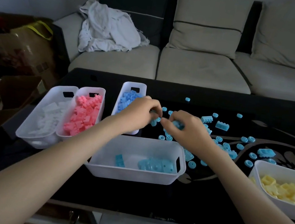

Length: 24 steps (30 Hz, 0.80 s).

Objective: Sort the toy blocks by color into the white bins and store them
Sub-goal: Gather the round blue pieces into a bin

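Several light blue blocks (222,125) and rings lie scattered on the black table (206,200). My left hand (138,113) curls its fingers round small light blue pieces beside the darker-blue bin (135,86). My right hand (188,130) grips a light blue block (177,125) over the pile. In front of both hands stands a white bin (132,174) with a few light blue blocks. To the left are a bin of white blocks (28,133) and a bin of pink blocks (83,116). A bin of yellow blocks (262,170) is at the right.
A beige sofa (198,69) with cushions and a crumpled white cloth (107,29) runs behind the table. Bags and cardboard (17,47) crowd the left side. A low shelf edge shows beneath the table's near side.
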Each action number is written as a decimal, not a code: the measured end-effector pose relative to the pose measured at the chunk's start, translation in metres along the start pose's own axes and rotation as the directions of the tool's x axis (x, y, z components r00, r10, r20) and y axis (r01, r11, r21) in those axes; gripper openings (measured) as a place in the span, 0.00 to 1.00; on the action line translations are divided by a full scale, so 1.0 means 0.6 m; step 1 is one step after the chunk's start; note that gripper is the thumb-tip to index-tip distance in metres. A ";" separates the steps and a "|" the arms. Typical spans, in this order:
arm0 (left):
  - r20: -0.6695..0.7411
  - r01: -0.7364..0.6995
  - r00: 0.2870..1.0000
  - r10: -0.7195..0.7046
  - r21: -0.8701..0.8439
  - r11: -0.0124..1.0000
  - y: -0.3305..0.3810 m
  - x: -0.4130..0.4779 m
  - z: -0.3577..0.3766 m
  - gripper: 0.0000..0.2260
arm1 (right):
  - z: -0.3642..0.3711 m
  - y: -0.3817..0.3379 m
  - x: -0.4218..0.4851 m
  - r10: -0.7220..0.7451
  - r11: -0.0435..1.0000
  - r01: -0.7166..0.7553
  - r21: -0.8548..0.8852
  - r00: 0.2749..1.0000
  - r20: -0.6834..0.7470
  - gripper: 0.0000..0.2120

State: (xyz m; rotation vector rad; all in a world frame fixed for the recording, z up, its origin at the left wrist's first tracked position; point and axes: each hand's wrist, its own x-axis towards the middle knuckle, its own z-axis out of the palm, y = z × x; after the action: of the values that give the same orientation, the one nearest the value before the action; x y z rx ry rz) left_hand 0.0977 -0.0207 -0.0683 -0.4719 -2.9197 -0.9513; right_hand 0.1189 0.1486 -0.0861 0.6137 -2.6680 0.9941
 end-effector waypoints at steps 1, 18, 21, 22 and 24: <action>-0.015 0.009 1.000 -0.009 -0.031 0.999 0.003 -0.014 -0.013 0.06 | 0.001 -0.012 -0.010 -0.033 0.999 0.033 -0.001 0.999 0.043 0.15; 0.334 -0.048 0.943 -0.009 0.160 0.986 -0.022 -0.103 0.011 0.07 | -0.008 0.088 -0.051 0.339 0.934 -0.325 -0.146 0.937 0.082 0.21; 0.275 -0.104 0.959 0.070 0.112 0.988 -0.010 -0.101 0.023 0.08 | 0.012 0.127 -0.079 0.454 0.847 -0.342 -0.408 0.864 0.218 0.31; 0.284 -0.135 0.953 0.104 0.090 0.987 -0.003 -0.100 0.028 0.09 | 0.022 0.132 -0.088 0.414 0.853 -0.288 -0.435 0.881 0.230 0.32; 0.357 -0.195 0.921 0.156 0.077 0.978 0.004 -0.103 0.039 0.11 | 0.036 0.134 -0.098 0.332 0.869 -0.212 -0.446 0.920 0.210 0.31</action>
State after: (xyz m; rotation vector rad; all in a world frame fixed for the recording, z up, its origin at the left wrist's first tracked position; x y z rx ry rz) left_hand 0.1586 -0.0222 -0.0935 -0.9707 -3.1395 -0.7428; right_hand 0.1327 0.2069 -0.1681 0.3007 -3.1511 0.3753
